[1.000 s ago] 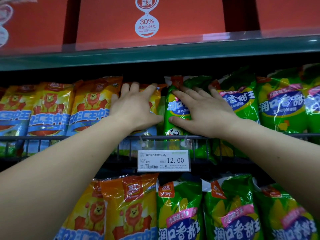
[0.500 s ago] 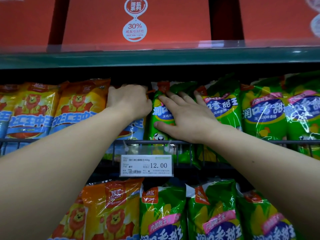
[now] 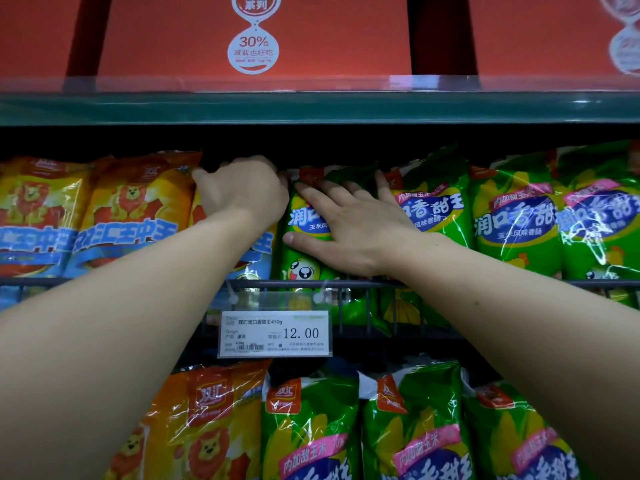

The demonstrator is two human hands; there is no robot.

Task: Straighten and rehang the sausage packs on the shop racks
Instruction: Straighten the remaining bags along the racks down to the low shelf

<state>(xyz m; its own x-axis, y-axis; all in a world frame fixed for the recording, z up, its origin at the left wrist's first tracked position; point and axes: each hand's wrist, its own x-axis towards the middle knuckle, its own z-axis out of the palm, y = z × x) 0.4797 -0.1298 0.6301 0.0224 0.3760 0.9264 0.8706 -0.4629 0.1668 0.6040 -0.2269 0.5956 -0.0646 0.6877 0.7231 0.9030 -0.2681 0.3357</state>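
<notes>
Orange sausage packs and green sausage packs stand in a row behind the wire rack rail (image 3: 346, 284). My left hand (image 3: 242, 192) curls over the top edge of an orange pack (image 3: 258, 247), which it mostly hides. My right hand (image 3: 349, 230) lies flat with spread fingers on the front of a green pack (image 3: 301, 268) right beside it. The two hands nearly touch at the seam between the orange and green rows.
More orange packs (image 3: 131, 209) fill the left, more green packs (image 3: 512, 216) the right. A price tag (image 3: 275, 333) reading 12.00 hangs from the rail. Below hang further orange and green packs (image 3: 311, 427). A green shelf edge (image 3: 311, 107) with red boxes (image 3: 256, 32) runs overhead.
My left hand went from lying flat on the orange pack to curling over its top. My right hand stayed pressed on the green pack. The view shifted slightly right.
</notes>
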